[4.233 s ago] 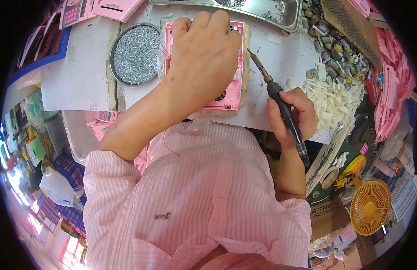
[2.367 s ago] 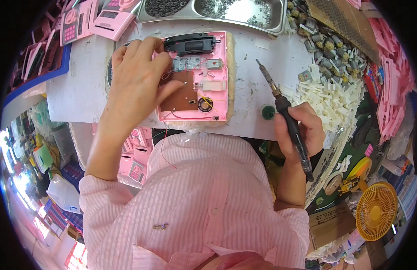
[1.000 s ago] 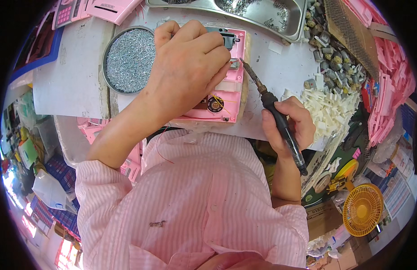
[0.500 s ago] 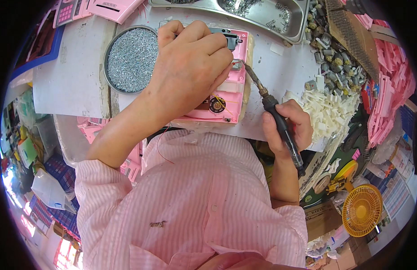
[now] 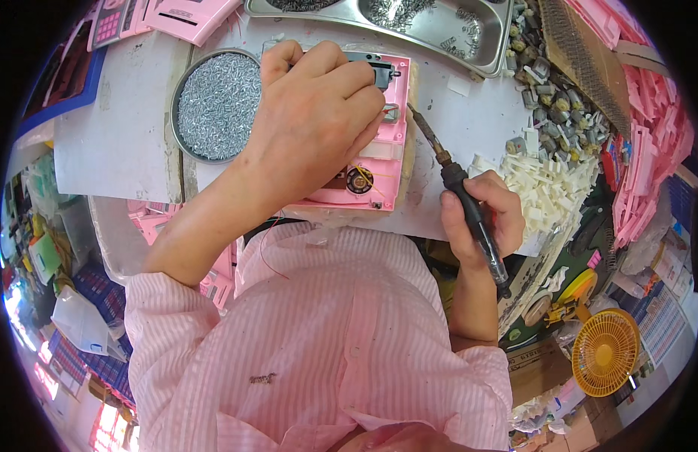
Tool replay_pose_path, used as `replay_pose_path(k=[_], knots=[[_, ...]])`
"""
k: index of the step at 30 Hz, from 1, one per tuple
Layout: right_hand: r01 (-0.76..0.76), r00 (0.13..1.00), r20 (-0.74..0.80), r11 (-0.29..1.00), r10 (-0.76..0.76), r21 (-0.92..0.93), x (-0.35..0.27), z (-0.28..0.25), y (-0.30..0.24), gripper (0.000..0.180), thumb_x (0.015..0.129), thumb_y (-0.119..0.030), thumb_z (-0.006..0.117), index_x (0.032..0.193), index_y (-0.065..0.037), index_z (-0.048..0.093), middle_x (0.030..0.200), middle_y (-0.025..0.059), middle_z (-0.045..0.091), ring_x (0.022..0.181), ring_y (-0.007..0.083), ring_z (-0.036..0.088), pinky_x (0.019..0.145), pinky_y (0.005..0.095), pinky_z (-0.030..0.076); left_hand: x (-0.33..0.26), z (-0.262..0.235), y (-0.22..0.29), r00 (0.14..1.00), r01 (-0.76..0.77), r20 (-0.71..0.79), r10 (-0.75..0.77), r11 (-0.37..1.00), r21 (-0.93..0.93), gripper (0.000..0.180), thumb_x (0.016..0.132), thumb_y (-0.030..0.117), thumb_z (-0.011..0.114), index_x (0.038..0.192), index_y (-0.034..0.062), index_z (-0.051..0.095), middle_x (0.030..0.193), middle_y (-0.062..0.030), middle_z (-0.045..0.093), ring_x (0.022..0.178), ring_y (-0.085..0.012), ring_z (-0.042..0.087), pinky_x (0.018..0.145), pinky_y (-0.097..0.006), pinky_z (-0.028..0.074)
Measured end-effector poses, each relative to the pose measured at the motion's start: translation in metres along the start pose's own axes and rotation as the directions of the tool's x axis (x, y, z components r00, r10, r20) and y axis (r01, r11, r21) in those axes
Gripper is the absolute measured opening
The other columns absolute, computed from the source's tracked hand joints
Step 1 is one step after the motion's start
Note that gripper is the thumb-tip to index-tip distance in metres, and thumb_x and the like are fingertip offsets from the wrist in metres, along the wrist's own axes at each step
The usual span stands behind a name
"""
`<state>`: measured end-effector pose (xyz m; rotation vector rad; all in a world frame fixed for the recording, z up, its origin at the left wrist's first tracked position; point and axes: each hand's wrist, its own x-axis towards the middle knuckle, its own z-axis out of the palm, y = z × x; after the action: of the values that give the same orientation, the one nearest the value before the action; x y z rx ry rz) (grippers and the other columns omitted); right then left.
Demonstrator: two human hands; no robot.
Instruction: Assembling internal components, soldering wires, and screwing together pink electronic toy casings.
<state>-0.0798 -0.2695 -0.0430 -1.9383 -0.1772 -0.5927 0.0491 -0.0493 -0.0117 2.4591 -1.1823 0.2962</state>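
Note:
An open pink plastic housing (image 5: 395,169) lies in front of me, with a round speaker (image 5: 359,180), yellow wires and a black mechanism (image 5: 383,73) inside. My left hand (image 5: 315,113) reaches over it and covers much of its left part. Its fingers are bent and closed at a short red wire (image 5: 386,111) beside a small metal motor (image 5: 393,114); the fingertips are partly hidden. My right hand (image 5: 484,218) grips a soldering iron (image 5: 472,207) by its black handle. The iron's tip points at the housing's right edge, a little apart from the motor.
Left of the housing stands a round tin of small screws (image 5: 180,133). A metal tray (image 5: 484,68) of springs lies behind. Loose motors (image 5: 563,105), white plastic pieces (image 5: 541,188) and pink parts (image 5: 641,181) are heaped at right. A yellow fan (image 5: 606,352) sits lower right.
The soldering iron's tip has drawn slightly right, away from the motor. The housing and my left hand have shifted slightly left in view.

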Motion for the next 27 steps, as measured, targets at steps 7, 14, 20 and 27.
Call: replay_pose_path(k=[7,14,20,27], knots=[[0.004,1.0,-0.006,1.0,-0.004,0.012,-0.0005,-0.0011,-0.0007,0.031,0.076,-0.002,0.083,0.098,0.0,0.061,0.064,0.0071,0.059,0.051,0.0155,0.052,0.046,0.0272,0.037,0.0014,-0.0011,-0.0001,1.0,-0.003,0.003,0.003,1.0,-0.007,0.017,0.075,0.017,0.079,0.087,0.0143,0.067,0.09,0.004,0.061,0.094,-0.0187,0.057,0.087,-0.042,0.033],[0.009,1.0,-0.014,1.0,-0.008,0.021,-0.0019,-0.002,0.0007,0.031,0.077,-0.003,0.083,0.098,0.0,0.061,0.064,0.0067,0.058,0.051,0.015,0.051,0.045,0.027,0.036,0.0017,-0.0009,0.0003,1.0,-0.003,0.002,0.003,1.0,-0.004,0.017,0.075,0.017,0.079,0.086,0.0142,0.067,0.09,0.0039,0.061,0.094,-0.0186,0.057,0.087,-0.042,0.033],[0.011,1.0,-0.015,1.0,-0.011,0.003,-0.0017,-0.0032,-0.0005,0.031,0.076,-0.002,0.083,0.098,0.0,0.061,0.064,0.0059,0.057,0.05,0.0148,0.05,0.045,0.0274,0.035,0.0018,-0.0019,-0.0003,1.0,-0.009,0.005,0.009,1.0,-0.004,0.017,0.075,0.017,0.079,0.086,0.0142,0.067,0.091,0.0034,0.062,0.094,-0.0191,0.058,0.088,-0.043,0.033],[0.032,0.999,-0.024,0.999,-0.032,-0.003,-0.0029,-0.0045,0.0018,0.032,0.075,-0.001,0.083,0.098,0.0,0.061,0.065,0.0064,0.058,0.05,0.0149,0.05,0.045,0.0275,0.035,0.0021,-0.0032,0.0002,1.0,-0.011,0.014,0.011,1.0,0.001,0.016,0.076,0.017,0.079,0.087,0.0142,0.067,0.091,0.0034,0.062,0.094,-0.019,0.058,0.088,-0.043,0.033]])
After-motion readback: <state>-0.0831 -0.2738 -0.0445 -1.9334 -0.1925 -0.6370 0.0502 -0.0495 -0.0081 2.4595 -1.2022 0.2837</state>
